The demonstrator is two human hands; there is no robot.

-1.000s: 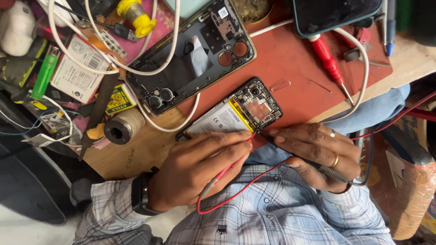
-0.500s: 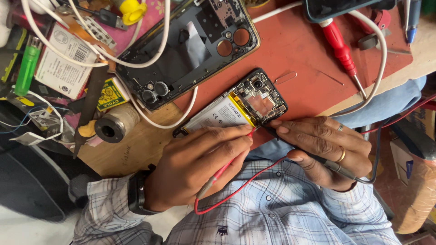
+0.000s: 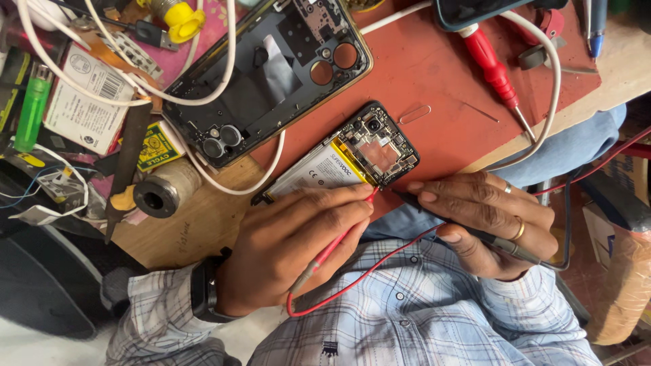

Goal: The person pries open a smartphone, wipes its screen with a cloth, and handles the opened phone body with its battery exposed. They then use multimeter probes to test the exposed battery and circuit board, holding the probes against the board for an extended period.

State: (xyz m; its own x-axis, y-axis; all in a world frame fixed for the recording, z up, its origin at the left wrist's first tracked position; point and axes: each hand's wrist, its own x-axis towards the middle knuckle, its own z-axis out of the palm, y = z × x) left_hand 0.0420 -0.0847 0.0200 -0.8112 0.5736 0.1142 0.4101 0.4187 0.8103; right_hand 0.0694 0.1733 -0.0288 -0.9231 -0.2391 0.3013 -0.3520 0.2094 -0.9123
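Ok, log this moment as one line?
left hand: holds red probe | right hand: holds black probe | both tips at opened phone | red mat

Left hand (image 3: 298,247): fingers curled in a pinching grip, knuckles up, wrist in a plaid cuff.
Right hand (image 3: 491,224): fingers extended forward, seemingly pinching, two rings visible.

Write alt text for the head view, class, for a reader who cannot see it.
Two bare hands press test probes onto an opened black phone with a silver battery: the left hand holds a thin red probe, the right hand a thin black probe. A black phone back shell lies beyond on the red mat.
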